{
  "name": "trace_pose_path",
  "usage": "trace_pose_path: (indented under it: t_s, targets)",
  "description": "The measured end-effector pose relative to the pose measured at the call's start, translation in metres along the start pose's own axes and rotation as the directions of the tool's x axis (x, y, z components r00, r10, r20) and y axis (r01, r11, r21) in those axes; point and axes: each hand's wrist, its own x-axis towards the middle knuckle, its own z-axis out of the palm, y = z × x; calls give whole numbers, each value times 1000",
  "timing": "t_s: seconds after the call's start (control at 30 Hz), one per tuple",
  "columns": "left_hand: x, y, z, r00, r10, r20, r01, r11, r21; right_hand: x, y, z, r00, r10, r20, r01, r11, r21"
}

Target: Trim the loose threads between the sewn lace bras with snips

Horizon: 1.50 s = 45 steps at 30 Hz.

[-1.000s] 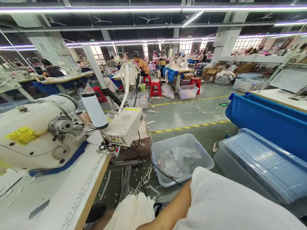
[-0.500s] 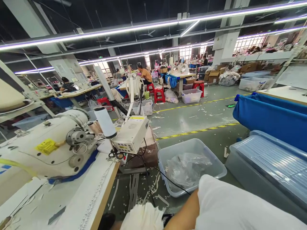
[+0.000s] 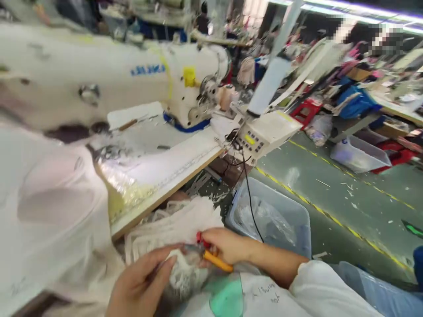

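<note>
My right hand [image 3: 228, 245] is closed around a small cutting tool with orange and red handles [image 3: 214, 259]. My left hand [image 3: 142, 286] pinches a bunched piece of white fabric [image 3: 185, 273] just left of the tool, low in the view. More white fabric strips [image 3: 175, 226] are piled in my lap below the table edge. The picture is blurred by motion.
A white sewing machine [image 3: 99, 83] stands on the work table [image 3: 165, 167], with a control box [image 3: 264, 134] at the table's right end. A clear plastic bin [image 3: 294, 215] sits on the floor to the right. White cloth [image 3: 49, 207] fills the left side.
The view has swung left and down, from the aisle and bins to my lap. Both hands have come into view, with the tool and the white fabric in them.
</note>
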Motion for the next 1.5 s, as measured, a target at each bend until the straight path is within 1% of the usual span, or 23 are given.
trace_pose_path:
  t_s: [0.07, 0.1, 0.13, 0.23, 0.33, 0.4, 0.47, 0.57, 0.83, 1.0, 1.13, 1.23, 1.4, 1.5]
  targets:
    - [3, 5, 6, 999, 24, 49, -20, 997, -73, -7, 7, -12, 997, -52, -52, 48, 995, -88]
    - [4, 6, 8, 999, 25, 48, -21, 996, -83, -8, 11, -19, 995, -72, -73, 64, 992, -104]
    - [5, 5, 10, 998, 43, 36, -39, 995, -95, -9, 16, -24, 993, -73, -89, 62, 991, -121]
    - [3, 0, 13, 994, 111, -15, -112, 990, -81, -12, 24, -36, 992, -85, -90, 69, 983, -168]
    - [0, -4, 13, 985, 164, -50, -166, 986, -36, -14, 24, -42, 988, -121, -95, 101, 975, -197]
    - [1, -5, 13, 983, 171, -60, -173, 984, -32, -14, 22, -45, 988, -135, -80, 114, 968, -223]
    - [3, -6, 13, 988, 146, -51, -149, 988, -50, -12, 21, -46, 990, -134, -47, 118, 961, -250]
    - [4, -6, 14, 997, 78, -13, -79, 993, -84, -10, 22, -46, 992, -127, -17, 118, 957, -264]
    - [5, -9, 12, 999, -24, 42, 31, 986, -164, -12, 24, -47, 992, -121, -25, 112, 967, -229]
    - [8, -9, 16, 997, -2, 82, 18, 980, -197, -10, 21, -48, 991, -135, -7, 130, 967, -221]
    - [10, -9, 18, 993, -10, 121, 34, 980, -197, -8, 20, -49, 990, -140, 4, 138, 969, -203]
    - [9, -10, 17, 992, -17, 127, 41, 981, -188, -8, 20, -49, 990, -138, 23, 140, 974, -178]
    - [10, -12, 17, 984, -54, 167, 93, 968, -234, -10, 24, -46, 991, -121, 51, 127, 983, -135]
    - [11, -12, 16, 983, -89, 163, 126, 965, -231, -9, 27, -42, 992, -116, 55, 122, 986, -113]
